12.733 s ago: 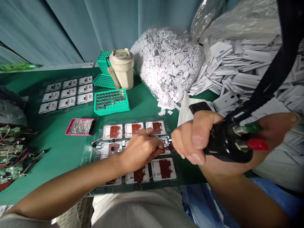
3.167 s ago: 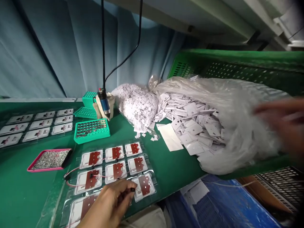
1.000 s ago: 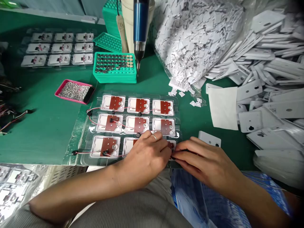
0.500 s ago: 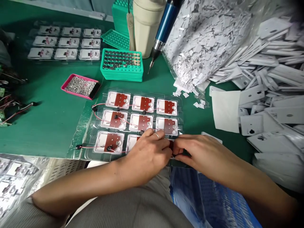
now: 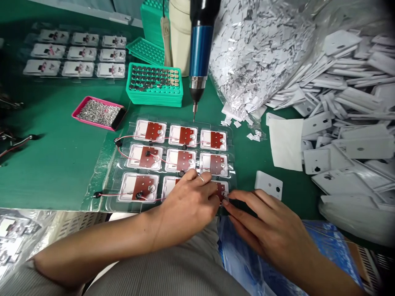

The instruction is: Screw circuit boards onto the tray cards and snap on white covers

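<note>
A clear plastic tray (image 5: 111,201) holds rows of small white cases, each with a brown circuit board (image 5: 185,160) inside. Thin red and white wires run from the boards to small black round parts (image 5: 97,194). Over the front row, my left hand (image 5: 194,199) has its fingers curled down, wearing a ring; its fingertips are hidden, as is most of the front middle case. My right hand (image 5: 265,226) meets the near right corner of the front right case (image 5: 222,189) with thumb and index fingertip together. Anything between them is too small to make out.
A blue electric screwdriver (image 5: 201,53) hangs point down above the tray's back edge. Behind stand a pink box (image 5: 75,116) of tiny metal parts and a green rack (image 5: 154,100) of round cells. White covers (image 5: 352,144) pile at right, beside a bag of white pieces (image 5: 256,53).
My right hand has drawn down and nearer, uncovering the front right board and a loose white cover. My left hand stays over the front row. The screwdriver now hangs more upright and lower.
</note>
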Motion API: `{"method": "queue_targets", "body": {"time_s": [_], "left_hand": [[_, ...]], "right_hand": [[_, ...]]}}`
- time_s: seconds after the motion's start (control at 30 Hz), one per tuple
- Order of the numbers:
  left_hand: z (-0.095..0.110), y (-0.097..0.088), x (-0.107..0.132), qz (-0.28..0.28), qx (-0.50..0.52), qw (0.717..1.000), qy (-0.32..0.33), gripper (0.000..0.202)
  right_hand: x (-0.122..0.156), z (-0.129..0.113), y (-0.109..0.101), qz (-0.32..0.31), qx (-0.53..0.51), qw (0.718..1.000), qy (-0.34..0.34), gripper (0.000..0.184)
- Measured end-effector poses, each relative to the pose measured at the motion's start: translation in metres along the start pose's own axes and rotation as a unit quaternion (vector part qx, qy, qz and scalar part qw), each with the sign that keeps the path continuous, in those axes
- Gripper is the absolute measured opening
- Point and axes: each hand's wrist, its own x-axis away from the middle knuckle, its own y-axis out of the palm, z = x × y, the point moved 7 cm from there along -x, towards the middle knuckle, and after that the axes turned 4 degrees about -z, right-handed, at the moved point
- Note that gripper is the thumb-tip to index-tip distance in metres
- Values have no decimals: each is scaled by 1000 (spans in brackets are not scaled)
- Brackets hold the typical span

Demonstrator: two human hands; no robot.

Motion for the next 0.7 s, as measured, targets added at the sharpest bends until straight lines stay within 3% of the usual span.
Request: {"method": "queue_targets", "body": {"time_s": [0.1,0.17,0.23,0.3,0.43,0.57,0.7], "left_hand": [[-3,-2,1,2,24,1000,-15,14],[-4,-5,0,2,49,999,-24,14],[-5,-8,0,2,67,997,-30,15],[-5,-9,-1,3,71,997,-36,16],[-8,-9,-3,-2,59,996,-66,19],[-13,-9,-3,-12,45,995,-92,21],[-29,-21,8,3,58,987,-147,19]], "right_hand": [[5,12,2,-9,-73,997,29,25],[17,30,-2,27,-109,991,74,28],[37,59,-5,77,-86,982,148,29],[58,87,-3,77,-33,974,211,38],[78,113,2,35,-4,977,209,35],[63,97,-18,95,-11,975,202,30],[24,44,-20,81,-81,992,53,29]]}}
